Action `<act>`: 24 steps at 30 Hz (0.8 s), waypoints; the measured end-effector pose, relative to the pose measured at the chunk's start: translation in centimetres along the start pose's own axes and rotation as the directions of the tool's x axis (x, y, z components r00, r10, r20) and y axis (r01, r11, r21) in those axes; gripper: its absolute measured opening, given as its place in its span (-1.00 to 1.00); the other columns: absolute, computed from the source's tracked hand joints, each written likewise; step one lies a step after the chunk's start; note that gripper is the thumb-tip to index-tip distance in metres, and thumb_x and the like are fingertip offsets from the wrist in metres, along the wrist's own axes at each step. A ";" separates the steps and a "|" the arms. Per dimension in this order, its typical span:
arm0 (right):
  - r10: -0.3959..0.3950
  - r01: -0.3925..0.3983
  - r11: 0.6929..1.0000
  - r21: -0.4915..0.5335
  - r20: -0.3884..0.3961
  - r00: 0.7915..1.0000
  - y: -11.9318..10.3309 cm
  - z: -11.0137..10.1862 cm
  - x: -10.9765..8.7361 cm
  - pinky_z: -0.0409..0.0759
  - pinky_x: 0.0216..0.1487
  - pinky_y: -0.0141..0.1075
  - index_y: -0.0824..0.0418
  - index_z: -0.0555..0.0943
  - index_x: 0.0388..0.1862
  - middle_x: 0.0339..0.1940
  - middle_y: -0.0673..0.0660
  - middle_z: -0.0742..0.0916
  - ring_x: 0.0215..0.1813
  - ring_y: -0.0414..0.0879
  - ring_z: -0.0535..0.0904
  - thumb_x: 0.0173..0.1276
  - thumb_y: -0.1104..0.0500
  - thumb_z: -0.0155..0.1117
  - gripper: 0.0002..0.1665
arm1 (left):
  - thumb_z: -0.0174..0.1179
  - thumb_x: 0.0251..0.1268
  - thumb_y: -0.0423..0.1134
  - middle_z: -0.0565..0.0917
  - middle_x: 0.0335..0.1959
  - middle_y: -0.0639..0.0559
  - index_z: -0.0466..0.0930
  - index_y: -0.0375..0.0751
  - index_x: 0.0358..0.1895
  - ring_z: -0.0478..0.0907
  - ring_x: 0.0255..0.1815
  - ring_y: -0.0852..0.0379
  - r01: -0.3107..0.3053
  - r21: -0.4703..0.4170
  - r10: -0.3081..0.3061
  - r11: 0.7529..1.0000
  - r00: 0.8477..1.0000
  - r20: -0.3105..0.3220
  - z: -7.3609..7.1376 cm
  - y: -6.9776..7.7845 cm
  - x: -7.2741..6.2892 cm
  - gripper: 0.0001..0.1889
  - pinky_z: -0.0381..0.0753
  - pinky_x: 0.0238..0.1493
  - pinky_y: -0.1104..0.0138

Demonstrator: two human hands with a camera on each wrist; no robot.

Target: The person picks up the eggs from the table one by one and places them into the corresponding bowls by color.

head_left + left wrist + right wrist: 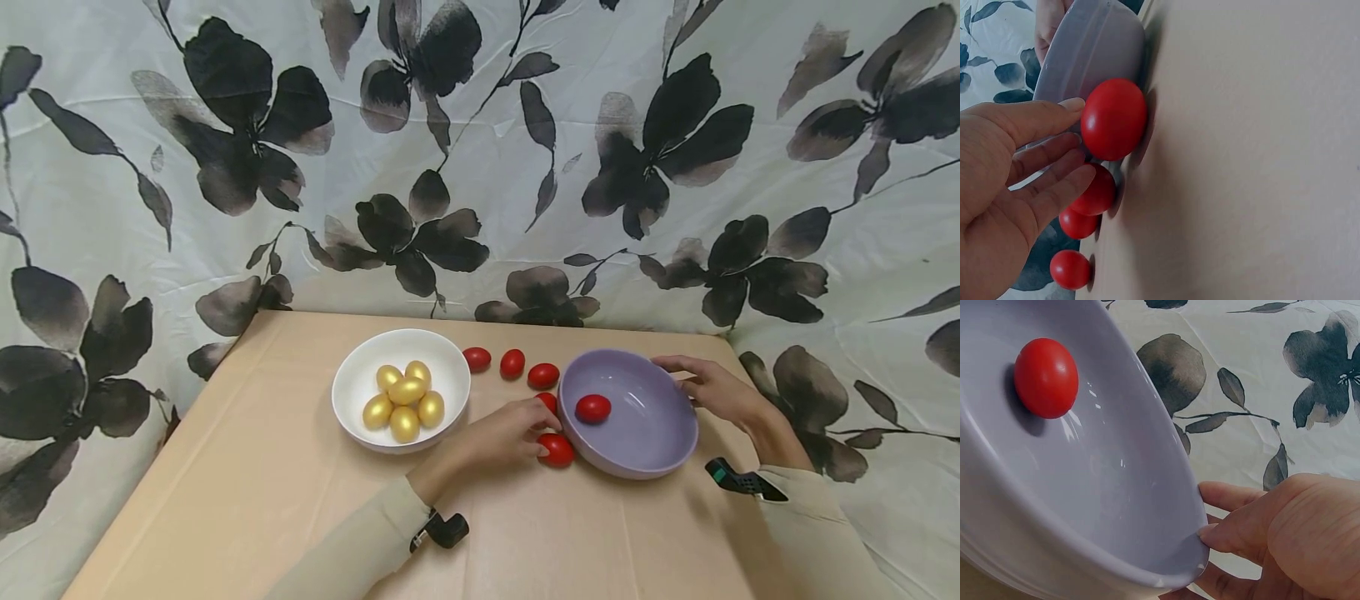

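My left hand reaches to a glossy red egg on the table beside the purple bowl. In the left wrist view the thumb tip meets that egg, while the other fingers, loosely extended, lie close to a second red egg. A firm hold is not visible. At the bowl's right side my right hand touches the rim with thumb and fingers spread; some fingertips are hidden by the bowl. One red egg lies inside the bowl.
A white bowl with several gold eggs stands to the left. More red eggs lie in a row between the bowls. Floral cloth hangs behind the wooden table.
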State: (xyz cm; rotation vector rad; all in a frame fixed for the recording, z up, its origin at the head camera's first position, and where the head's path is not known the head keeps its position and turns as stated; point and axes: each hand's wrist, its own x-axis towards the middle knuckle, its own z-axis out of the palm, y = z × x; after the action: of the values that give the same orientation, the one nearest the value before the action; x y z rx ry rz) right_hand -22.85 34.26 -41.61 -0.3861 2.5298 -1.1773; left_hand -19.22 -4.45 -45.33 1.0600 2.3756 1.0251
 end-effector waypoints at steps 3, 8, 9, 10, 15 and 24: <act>-0.001 0.001 1.000 -0.003 -0.001 1.000 0.0 0.0 0.0 0.67 0.09 0.15 0.28 0.36 0.51 0.43 0.52 0.40 0.24 0.45 0.55 0.47 0.50 -0.12 -0.36 | 0.39 0.29 -0.27 0.62 0.08 0.07 0.64 -0.06 0.19 0.54 0.11 0.15 0.016 0.003 -0.016 1.000 1.000 -0.002 0.2 0.0 0.1 -0.61 0.62 0.07 0.47; 0.008 -0.008 1.000 0.007 0.000 1.000 -0.1 0.0 0.0 0.67 0.09 0.14 0.28 0.36 0.51 0.44 0.51 0.40 0.26 0.45 0.54 0.47 0.49 -0.12 -0.37 | 0.40 0.28 -0.25 0.61 0.02 0.15 0.65 0.01 0.16 0.51 0.06 0.22 0.020 0.016 -0.020 1.000 1.000 -0.006 0.6 -0.1 0.3 -0.62 0.61 0.02 0.51; 0.010 -0.010 1.000 0.008 -0.001 1.000 -0.1 0.0 0.0 0.67 0.09 0.14 0.28 0.36 0.51 0.44 0.51 0.40 0.26 0.46 0.54 0.47 0.49 -0.12 -0.36 | 0.41 0.28 -0.25 0.60 0.01 0.16 0.66 0.01 0.16 0.51 0.05 0.24 0.015 0.019 -0.015 1.000 1.000 -0.006 0.6 -0.1 0.3 -0.62 0.60 0.01 0.52; 0.012 -0.012 1.000 0.008 -0.001 1.000 -0.1 0.0 0.0 0.67 0.09 0.13 0.27 0.36 0.51 0.44 0.51 0.40 0.26 0.45 0.54 0.47 0.49 -0.12 -0.36 | 0.41 0.27 -0.25 0.60 0.00 0.17 0.66 0.01 0.15 0.51 0.04 0.25 0.012 0.020 -0.012 1.000 1.000 -0.006 0.6 -0.2 0.3 -0.62 0.60 0.01 0.52; 0.013 -0.013 1.000 0.004 -0.002 1.000 -0.1 0.0 0.0 0.67 0.10 0.13 0.26 0.35 0.52 0.44 0.50 0.40 0.26 0.44 0.54 0.48 0.49 -0.13 -0.36 | 0.42 0.25 -0.27 0.59 -0.03 0.18 0.67 -0.01 0.15 0.50 0.01 0.27 0.007 0.037 -0.007 0.999 1.000 -0.003 0.7 -0.3 0.4 -0.61 0.58 0.00 0.55; 0.011 -0.011 1.000 0.005 -0.001 1.000 0.0 0.1 -0.1 0.67 0.10 0.14 0.26 0.36 0.51 0.44 0.50 0.41 0.27 0.45 0.54 0.48 0.49 -0.12 -0.36 | 0.42 0.25 -0.24 0.56 -0.03 0.17 0.67 -0.04 0.21 0.45 -0.02 0.31 0.032 0.088 -0.033 0.996 0.999 0.019 1.1 -0.7 0.6 -0.57 0.54 -0.03 0.56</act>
State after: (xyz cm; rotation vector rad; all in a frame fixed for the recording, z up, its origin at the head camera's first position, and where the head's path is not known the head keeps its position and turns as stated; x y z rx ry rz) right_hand -22.76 34.24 -41.65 -0.3696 2.5261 -1.1799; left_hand -19.35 -3.82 -46.61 1.0532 2.4330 0.9025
